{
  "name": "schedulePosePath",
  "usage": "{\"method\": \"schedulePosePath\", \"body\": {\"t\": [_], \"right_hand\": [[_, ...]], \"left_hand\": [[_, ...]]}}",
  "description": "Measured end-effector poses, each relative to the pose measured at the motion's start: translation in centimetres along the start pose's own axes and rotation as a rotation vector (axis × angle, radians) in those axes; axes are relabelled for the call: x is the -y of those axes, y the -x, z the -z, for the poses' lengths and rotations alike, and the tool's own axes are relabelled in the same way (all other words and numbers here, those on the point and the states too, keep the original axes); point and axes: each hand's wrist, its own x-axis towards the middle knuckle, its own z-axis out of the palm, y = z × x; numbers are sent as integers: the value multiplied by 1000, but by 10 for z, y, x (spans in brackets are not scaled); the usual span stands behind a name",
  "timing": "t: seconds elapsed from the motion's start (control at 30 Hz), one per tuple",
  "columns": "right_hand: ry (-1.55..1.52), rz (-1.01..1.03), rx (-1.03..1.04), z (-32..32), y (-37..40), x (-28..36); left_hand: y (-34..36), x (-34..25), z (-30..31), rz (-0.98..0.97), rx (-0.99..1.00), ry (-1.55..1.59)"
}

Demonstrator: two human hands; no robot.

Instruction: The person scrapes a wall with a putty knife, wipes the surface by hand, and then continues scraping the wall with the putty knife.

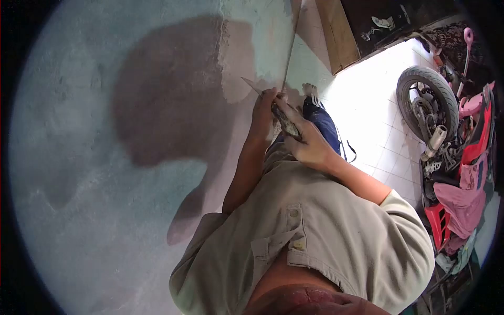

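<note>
Both hands come together in front of my waist, close to the wall. My right hand (307, 140) is closed round a dark hand tool (285, 122) smeared with whitish plaster. My left hand (265, 102) is closed at its far end, fingers near those of the right. A thin pointed blade (249, 82), like a trowel's, sticks out past the left hand towards the wall. I cannot tell whether blade and smeared part are one tool. The blue-green wall (79, 157) bears a rough-edged paler patch (236, 68) just beyond the blade.
A motorbike with a black rear tyre (428, 100) stands on the white tiled floor (375, 126) to the right. Pink cloth (462, 207) hangs on it. A wooden board or frame (336, 37) is at the top. My shadow (173, 89) falls across the wall.
</note>
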Motion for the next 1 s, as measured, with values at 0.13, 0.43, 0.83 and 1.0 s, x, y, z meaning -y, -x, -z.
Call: {"method": "schedulePosePath", "body": {"t": [0.13,0.43,0.83,1.0], "right_hand": [[-60,132,-33,-17,-4,6],[-150,45,-92,-40,-13,27],[12,207,-321,-53,-22,36],[121,257,-363,-53,-22,37]], "left_hand": [[20,-17,-8,1,-91,35],[41,-56,-29,-122,-99,110],[32,-52,-17,-70,-31,447],[30,-49,-13,-79,50,484]]}}
